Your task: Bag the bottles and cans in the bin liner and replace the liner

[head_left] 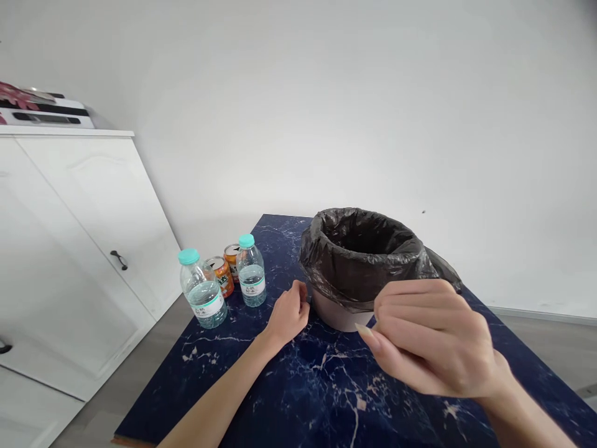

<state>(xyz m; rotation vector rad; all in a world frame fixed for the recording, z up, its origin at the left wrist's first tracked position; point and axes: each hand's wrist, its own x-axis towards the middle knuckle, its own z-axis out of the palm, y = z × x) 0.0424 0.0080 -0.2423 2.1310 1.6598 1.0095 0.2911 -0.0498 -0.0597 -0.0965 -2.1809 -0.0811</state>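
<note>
A small bin (333, 314) lined with a black plastic bag (359, 249) stands on a dark blue marbled table (303, 386). My left hand (288, 314) rests on the table just left of the bin, fingers curled loosely, close to the bag's edge. My right hand (431, 339) hovers in front of the bin, raised above the table, fingers curled together with the thumb forward; nothing shows in it.
Two water bottles with teal caps (204, 289) (250, 271) and two orange cans (222, 275) (232, 260) stand at the table's left side. A white cabinet (84, 249) is on the left, a plain white wall behind.
</note>
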